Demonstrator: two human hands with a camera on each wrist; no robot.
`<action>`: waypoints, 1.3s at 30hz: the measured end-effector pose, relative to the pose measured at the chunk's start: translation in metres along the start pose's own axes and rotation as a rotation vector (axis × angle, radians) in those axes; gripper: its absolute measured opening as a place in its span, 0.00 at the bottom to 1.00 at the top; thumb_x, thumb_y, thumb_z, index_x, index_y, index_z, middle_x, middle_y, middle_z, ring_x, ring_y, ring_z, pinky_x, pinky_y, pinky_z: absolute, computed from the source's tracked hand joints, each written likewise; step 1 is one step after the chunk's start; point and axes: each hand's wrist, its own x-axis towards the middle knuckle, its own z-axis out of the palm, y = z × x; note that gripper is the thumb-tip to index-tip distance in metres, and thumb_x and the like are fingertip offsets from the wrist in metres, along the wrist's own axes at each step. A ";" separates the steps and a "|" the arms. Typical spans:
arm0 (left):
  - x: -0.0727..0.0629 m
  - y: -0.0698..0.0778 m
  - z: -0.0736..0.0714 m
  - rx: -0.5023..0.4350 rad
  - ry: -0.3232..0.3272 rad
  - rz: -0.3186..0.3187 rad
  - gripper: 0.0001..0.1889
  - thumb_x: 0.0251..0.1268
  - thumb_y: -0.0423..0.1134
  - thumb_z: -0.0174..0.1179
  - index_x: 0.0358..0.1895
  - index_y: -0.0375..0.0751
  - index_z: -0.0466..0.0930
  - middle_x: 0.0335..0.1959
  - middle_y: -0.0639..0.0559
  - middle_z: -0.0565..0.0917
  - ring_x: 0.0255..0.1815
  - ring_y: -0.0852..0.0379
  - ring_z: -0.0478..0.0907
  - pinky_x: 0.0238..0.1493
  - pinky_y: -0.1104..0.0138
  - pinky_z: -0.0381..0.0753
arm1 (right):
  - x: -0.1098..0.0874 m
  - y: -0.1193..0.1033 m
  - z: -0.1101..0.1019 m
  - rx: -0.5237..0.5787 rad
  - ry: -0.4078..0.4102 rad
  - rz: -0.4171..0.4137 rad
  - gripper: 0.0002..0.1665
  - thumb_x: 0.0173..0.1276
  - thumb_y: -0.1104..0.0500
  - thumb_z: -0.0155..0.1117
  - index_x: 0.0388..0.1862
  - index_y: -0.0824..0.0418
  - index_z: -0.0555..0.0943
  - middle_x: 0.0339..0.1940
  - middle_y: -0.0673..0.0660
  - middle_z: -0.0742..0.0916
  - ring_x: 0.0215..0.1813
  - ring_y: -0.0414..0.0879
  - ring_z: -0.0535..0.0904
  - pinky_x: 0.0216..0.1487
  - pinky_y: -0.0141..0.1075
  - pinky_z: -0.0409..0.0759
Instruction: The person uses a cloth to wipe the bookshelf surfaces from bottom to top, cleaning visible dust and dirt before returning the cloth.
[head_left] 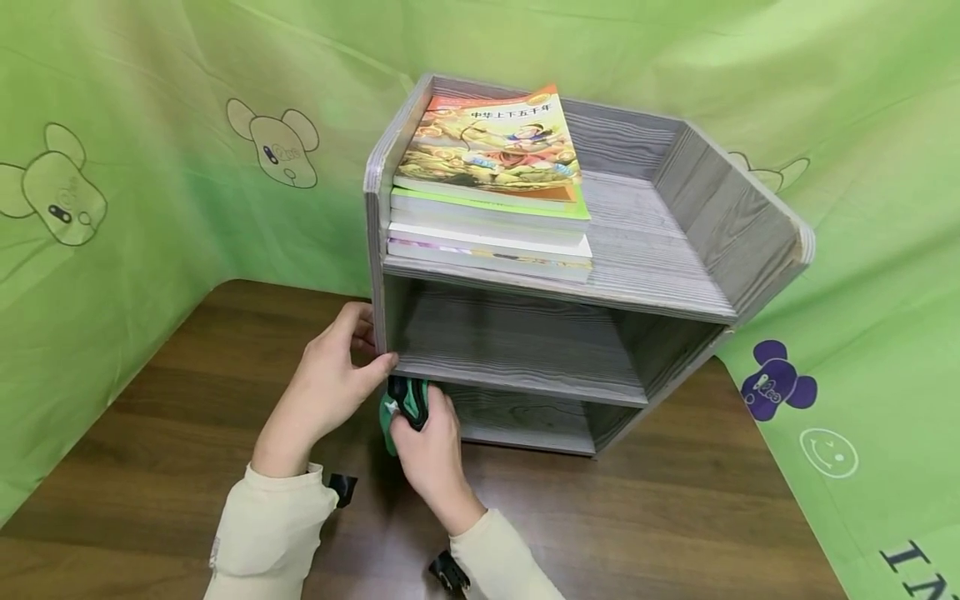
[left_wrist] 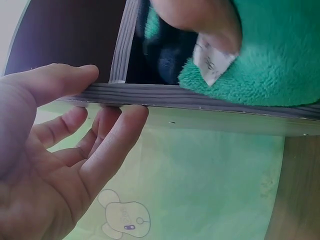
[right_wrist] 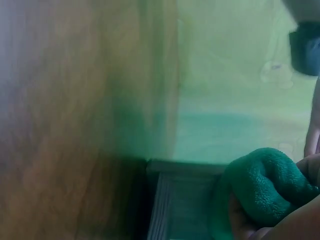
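Observation:
A grey wood-grain shelf [head_left: 525,385] stands on the table with its compartments facing me. My left hand [head_left: 330,379] pinches the front edge of its left side panel [left_wrist: 165,96], thumb on the inner side and fingers against the outer face. In my right hand [head_left: 435,450] is a bunched green and dark fluffy towel [right_wrist: 265,187], held at the left end of the lowest compartment. The left wrist view shows a white label [left_wrist: 212,62] on the towel, right under the right hand's fingers. Part of the towel is hidden behind the side panel and the right hand.
A stack of books [head_left: 487,167] lies on the shelf's top level, against its left side. The brown wooden table [head_left: 675,500] extends around the shelf, and a green printed cloth backdrop [head_left: 165,125] hangs behind. Black straps [head_left: 448,573] hang near both sleeves.

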 end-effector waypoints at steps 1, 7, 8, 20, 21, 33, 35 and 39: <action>0.000 0.000 0.001 -0.001 -0.001 0.002 0.21 0.65 0.32 0.65 0.59 0.40 0.70 0.43 0.46 0.82 0.46 0.47 0.80 0.47 0.51 0.76 | 0.001 0.001 0.000 -0.009 0.004 0.000 0.10 0.61 0.62 0.64 0.42 0.59 0.78 0.36 0.51 0.77 0.37 0.45 0.71 0.40 0.40 0.73; 0.000 0.000 0.001 0.007 0.005 0.006 0.21 0.65 0.32 0.65 0.58 0.39 0.70 0.44 0.45 0.82 0.46 0.46 0.81 0.47 0.50 0.77 | -0.011 0.000 0.000 -0.018 -0.009 -0.077 0.10 0.63 0.63 0.65 0.43 0.55 0.79 0.40 0.48 0.77 0.40 0.43 0.72 0.43 0.38 0.74; 0.000 0.000 0.001 0.008 0.004 0.004 0.21 0.65 0.32 0.65 0.58 0.39 0.70 0.44 0.45 0.82 0.46 0.46 0.81 0.47 0.50 0.77 | -0.014 -0.001 0.000 -0.016 -0.005 -0.093 0.11 0.63 0.63 0.65 0.44 0.54 0.79 0.40 0.47 0.77 0.40 0.43 0.72 0.43 0.38 0.74; -0.001 0.000 0.002 0.008 0.004 0.007 0.21 0.65 0.32 0.64 0.58 0.39 0.70 0.43 0.45 0.82 0.45 0.47 0.81 0.47 0.50 0.77 | -0.005 -0.003 0.004 0.031 0.047 -0.057 0.09 0.63 0.66 0.63 0.41 0.57 0.80 0.38 0.50 0.77 0.39 0.44 0.72 0.42 0.39 0.74; -0.001 0.000 0.001 0.010 0.005 0.010 0.21 0.65 0.32 0.64 0.58 0.39 0.70 0.43 0.45 0.82 0.45 0.47 0.81 0.46 0.50 0.77 | -0.005 -0.004 0.003 0.036 0.039 -0.061 0.09 0.63 0.66 0.63 0.41 0.57 0.80 0.38 0.49 0.77 0.39 0.44 0.72 0.42 0.38 0.74; 0.000 -0.003 0.004 -0.001 0.010 0.014 0.21 0.64 0.33 0.64 0.58 0.41 0.70 0.42 0.47 0.82 0.44 0.50 0.82 0.43 0.53 0.78 | 0.004 -0.003 -0.003 0.012 0.005 -0.032 0.02 0.65 0.63 0.61 0.33 0.57 0.78 0.31 0.50 0.75 0.35 0.44 0.70 0.36 0.37 0.72; 0.001 -0.003 0.004 -0.001 0.009 0.013 0.21 0.64 0.33 0.65 0.58 0.41 0.70 0.42 0.47 0.82 0.44 0.50 0.82 0.43 0.53 0.78 | 0.009 -0.003 -0.003 0.004 -0.003 -0.002 0.03 0.67 0.62 0.59 0.33 0.58 0.78 0.29 0.51 0.74 0.33 0.44 0.68 0.34 0.37 0.70; 0.002 -0.003 0.001 0.008 0.009 0.023 0.20 0.64 0.33 0.65 0.57 0.40 0.70 0.42 0.46 0.82 0.44 0.49 0.82 0.43 0.53 0.78 | 0.006 -0.003 -0.005 0.006 -0.035 -0.028 0.04 0.67 0.64 0.59 0.38 0.57 0.80 0.33 0.51 0.76 0.35 0.44 0.69 0.37 0.37 0.72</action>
